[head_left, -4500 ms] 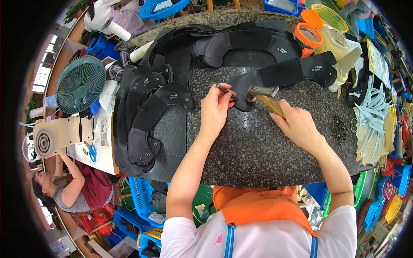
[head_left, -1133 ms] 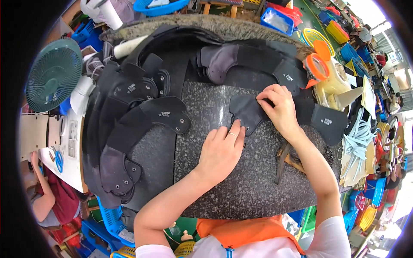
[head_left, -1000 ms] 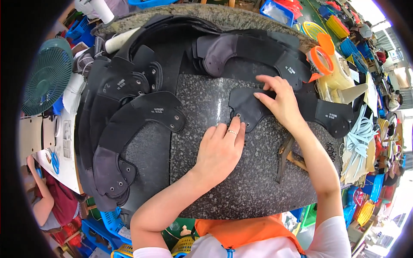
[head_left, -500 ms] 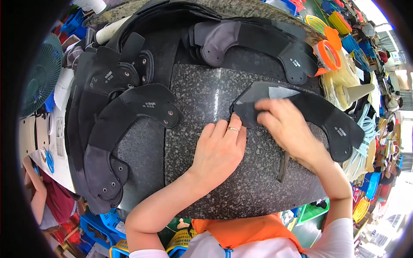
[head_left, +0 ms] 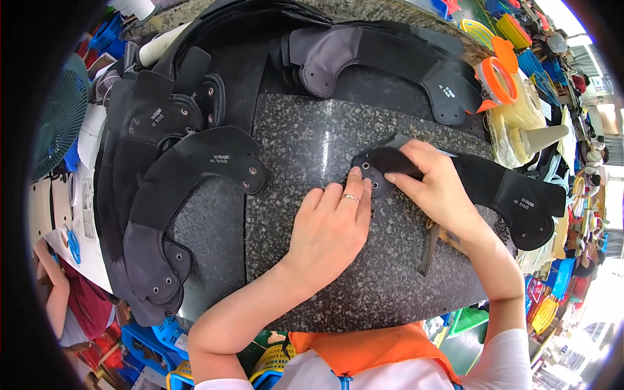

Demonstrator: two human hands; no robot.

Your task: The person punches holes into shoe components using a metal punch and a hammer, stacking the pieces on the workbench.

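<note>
A black curved shoe upper [head_left: 478, 185] lies across the speckled stone slab [head_left: 305, 143]. Metal eyelets show at its left end. My left hand [head_left: 331, 224], with a ring on one finger, has its fingertips on that end beside the eyelets; its thumb is hidden. Between thumb and fingers, my right hand [head_left: 435, 185] pinches a black flap of the same upper, bent up next to the eyelets. The upper's right end rests flat, with pale print on it. A narrow dark strip [head_left: 427, 253] lies below my right hand.
Stacked black uppers [head_left: 172, 172] cover the left side, and more uppers [head_left: 390, 55] lie along the far edge. At the far right stand an orange-rimmed jar [head_left: 496, 81] and a grey cone [head_left: 545, 136]. A green fan [head_left: 62, 117] and another person's arm [head_left: 53, 279] are at left.
The flap at the upper's left end is now bent up in my right fingers, baring the eyelets. The upper's right end has shifted slightly right; my left hand has barely moved.
</note>
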